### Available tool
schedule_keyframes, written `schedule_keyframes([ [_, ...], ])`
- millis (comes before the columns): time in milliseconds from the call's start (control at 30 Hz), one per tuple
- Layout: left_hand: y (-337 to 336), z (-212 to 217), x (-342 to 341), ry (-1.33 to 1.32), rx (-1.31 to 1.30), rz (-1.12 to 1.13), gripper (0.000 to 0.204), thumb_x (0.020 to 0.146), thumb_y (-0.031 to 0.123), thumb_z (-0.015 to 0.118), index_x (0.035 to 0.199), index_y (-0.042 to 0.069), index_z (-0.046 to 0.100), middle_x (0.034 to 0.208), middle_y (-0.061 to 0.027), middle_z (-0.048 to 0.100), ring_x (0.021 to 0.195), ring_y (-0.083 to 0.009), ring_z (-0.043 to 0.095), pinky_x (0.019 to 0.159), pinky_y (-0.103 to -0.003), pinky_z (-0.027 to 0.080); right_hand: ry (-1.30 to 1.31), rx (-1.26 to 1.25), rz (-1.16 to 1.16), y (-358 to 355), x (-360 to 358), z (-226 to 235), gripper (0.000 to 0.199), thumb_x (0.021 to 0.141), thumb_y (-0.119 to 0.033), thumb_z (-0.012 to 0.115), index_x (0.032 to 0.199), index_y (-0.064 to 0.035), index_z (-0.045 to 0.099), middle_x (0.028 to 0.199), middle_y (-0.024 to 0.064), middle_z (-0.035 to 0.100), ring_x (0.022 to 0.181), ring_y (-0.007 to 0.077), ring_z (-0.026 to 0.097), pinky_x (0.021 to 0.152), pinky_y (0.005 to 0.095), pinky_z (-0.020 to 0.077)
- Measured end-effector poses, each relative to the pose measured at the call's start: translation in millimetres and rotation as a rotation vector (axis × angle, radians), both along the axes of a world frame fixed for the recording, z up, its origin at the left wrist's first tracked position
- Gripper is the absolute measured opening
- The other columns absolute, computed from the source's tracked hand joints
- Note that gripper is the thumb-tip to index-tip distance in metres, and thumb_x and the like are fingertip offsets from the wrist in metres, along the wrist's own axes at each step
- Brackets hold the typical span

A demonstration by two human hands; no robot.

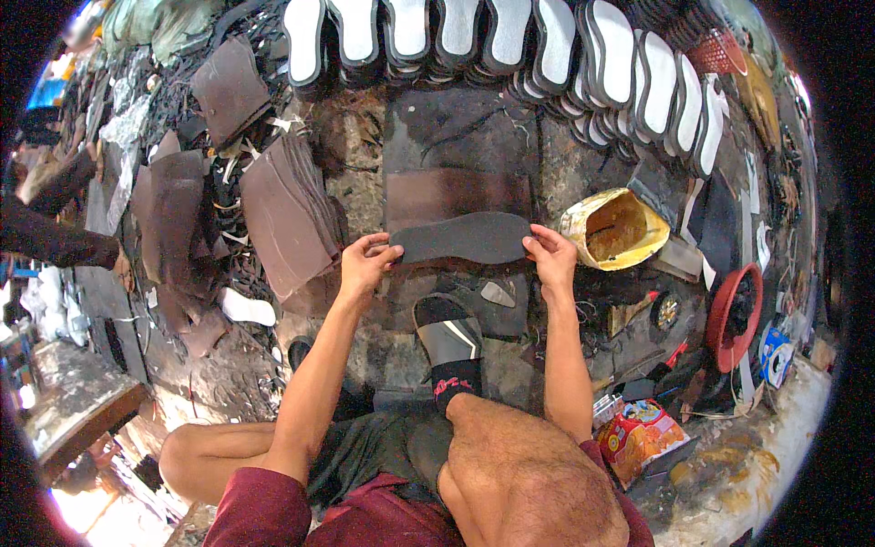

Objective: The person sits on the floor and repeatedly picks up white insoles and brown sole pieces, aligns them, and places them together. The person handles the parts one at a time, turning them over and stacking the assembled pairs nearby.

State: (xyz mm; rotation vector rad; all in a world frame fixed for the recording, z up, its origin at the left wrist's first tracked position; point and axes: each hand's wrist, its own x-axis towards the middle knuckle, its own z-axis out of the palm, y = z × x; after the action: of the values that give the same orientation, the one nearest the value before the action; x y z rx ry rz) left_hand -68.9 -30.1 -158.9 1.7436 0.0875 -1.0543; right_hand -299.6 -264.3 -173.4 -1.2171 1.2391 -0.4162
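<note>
A dark shoe sole [465, 239] is stretched out sideways between my two hands. My left hand [366, 267] pinches its left end between thumb and fingers, and my right hand [552, 257] pinches the right end the same way. Beneath and behind it lies a brown sheet [456, 194] on a dark board [460, 123]. A small pale flat piece [498, 293] rests just nearer to me than the sole, beside my foot in a black sandal [448, 335].
Rows of stacked soles with white tops [456, 27] curve along the far side. Brown sheets [284, 219] are piled at left. On the right are a yellow container [653, 244], a red basket [719, 333] and a colourful packet [643, 442]. Another person's arm [64, 232] shows far left.
</note>
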Motion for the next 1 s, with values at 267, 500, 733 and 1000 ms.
schedule_keyframes([
  [267,1,-9,1,-0.002,-0.017,-0.017,0.047,0.079,0.011,0.083,0.119,-0.003,0.061,0.097,-0.0096,0.072,0.082,-0.0124,0.066,0.067,-0.024,0.051,0.035,-0.003,-0.012,0,-3,-11,0.036,0.083,-0.002,0.075,0.118,-0.0017,0.068,0.104,0.0084,0.071,0.087,0.0148,0.066,0.073,0.0294,0.0541],
  [500,4,-21,-1,-0.114,0.021,-0.035,0.047,0.080,0.013,0.082,0.120,-0.001,0.062,0.093,-0.0085,0.072,0.079,-0.0117,0.066,0.065,-0.024,0.052,0.372,-0.651,0.098,27,16,7,0.036,0.079,-0.011,0.080,0.113,-0.0024,0.071,0.102,0.0148,0.068,0.097,0.0282,0.064,0.090,0.0380,0.0503],
  [733,-2,-20,-8,-0.178,0.001,-0.058,0.044,0.082,0.011,0.079,0.121,-0.001,0.062,0.093,-0.0084,0.072,0.073,-0.0106,0.063,0.062,-0.023,0.050,0.536,-0.601,0.000,42,7,-8,0.040,0.076,-0.026,0.083,0.105,-0.0015,0.072,0.104,0.0165,0.065,0.098,0.0318,0.060,0.089,0.0408,0.0477],
  [1000,4,-15,4,0.125,-0.059,0.147,0.033,0.093,0.028,0.067,0.120,0.009,0.065,0.103,-0.0064,0.067,0.086,-0.0128,0.059,0.070,-0.029,0.047,-0.199,-0.218,0.091,42,27,103,0.032,0.080,-0.008,0.079,0.105,0.0011,0.062,0.097,0.0050,0.066,0.093,0.0155,0.061,0.084,0.0300,0.0499],
])
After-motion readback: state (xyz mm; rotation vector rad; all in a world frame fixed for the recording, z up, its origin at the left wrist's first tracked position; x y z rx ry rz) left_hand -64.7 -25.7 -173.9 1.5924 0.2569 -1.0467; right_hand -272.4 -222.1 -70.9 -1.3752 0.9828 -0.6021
